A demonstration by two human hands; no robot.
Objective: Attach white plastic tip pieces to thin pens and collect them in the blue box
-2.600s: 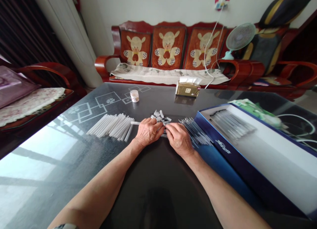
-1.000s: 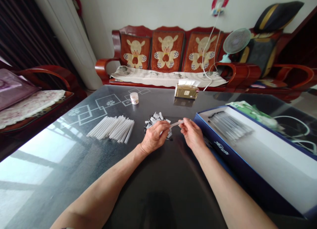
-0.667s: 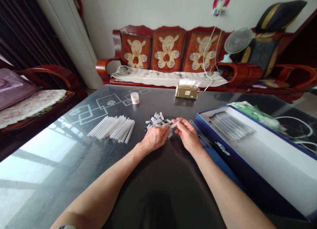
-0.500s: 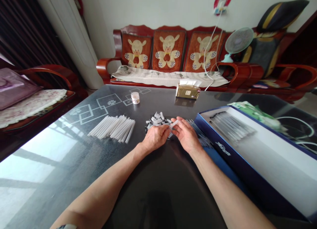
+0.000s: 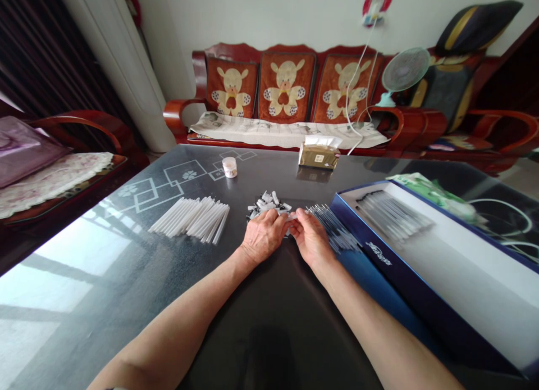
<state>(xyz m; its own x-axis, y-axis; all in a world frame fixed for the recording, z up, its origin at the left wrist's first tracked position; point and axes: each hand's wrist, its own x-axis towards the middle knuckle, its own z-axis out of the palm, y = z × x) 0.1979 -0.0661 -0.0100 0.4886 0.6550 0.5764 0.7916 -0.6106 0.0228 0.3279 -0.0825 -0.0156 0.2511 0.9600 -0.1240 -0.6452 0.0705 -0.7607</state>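
Note:
My left hand (image 5: 265, 234) and my right hand (image 5: 310, 235) meet over the dark table, fingers closed on a small whitish pen cap (image 5: 293, 216) between their fingertips. Fingers cover most of that piece. Just behind them lies a heap of loose white, grey and black pen caps (image 5: 266, 200), partly hidden by my left hand. White pen barrels (image 5: 189, 218) lie side by side to the left. Close to the right of my right hand is a bundle of thin pen refills (image 5: 337, 227) with metal tips.
A long blue box (image 5: 455, 283) with a white inside stands at the right, holding finished-looking pens (image 5: 393, 214). Behind it lies a green plastic bag (image 5: 438, 196). A tissue box (image 5: 319, 155) and a small white tub (image 5: 229, 167) stand farther back on the table (image 5: 227, 311).
My right hand has turned and its spread fingers have closed on the whitish cap, which shows less. The refills beside it are more exposed. My left hand has barely moved.

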